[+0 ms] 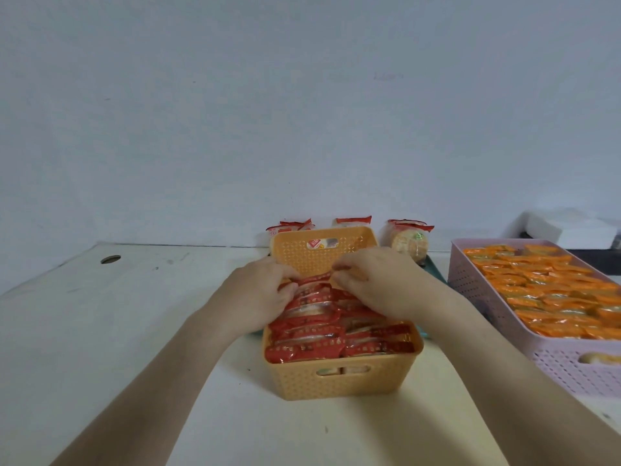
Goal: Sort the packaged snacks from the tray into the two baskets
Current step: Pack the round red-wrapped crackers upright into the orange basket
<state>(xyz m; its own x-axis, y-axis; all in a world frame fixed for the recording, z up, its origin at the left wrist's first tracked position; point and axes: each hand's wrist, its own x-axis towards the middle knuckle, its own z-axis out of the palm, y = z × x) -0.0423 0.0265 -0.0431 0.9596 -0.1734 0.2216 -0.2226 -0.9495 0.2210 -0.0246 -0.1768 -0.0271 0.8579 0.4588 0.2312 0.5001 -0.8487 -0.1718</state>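
An orange basket [339, 381] stands in front of me, packed with upright red snack packs [336, 344]. My left hand [258, 294] and my right hand [379, 280] both reach into its far half, each pinching one end of the same red snack pack [316, 280] at the back of the row. Behind the basket, a few red-and-white snack packs [408, 242] stand on a teal tray [435, 269], mostly hidden by the basket. At the right, a pink basket [571, 368] is filled with orange snack packs [551, 297].
The baskets rest on a white table [134, 331] with a round hole [110, 259] at the far left. A plain wall runs behind it. White foam blocks [551, 227] lie at the back right beyond the pink basket.
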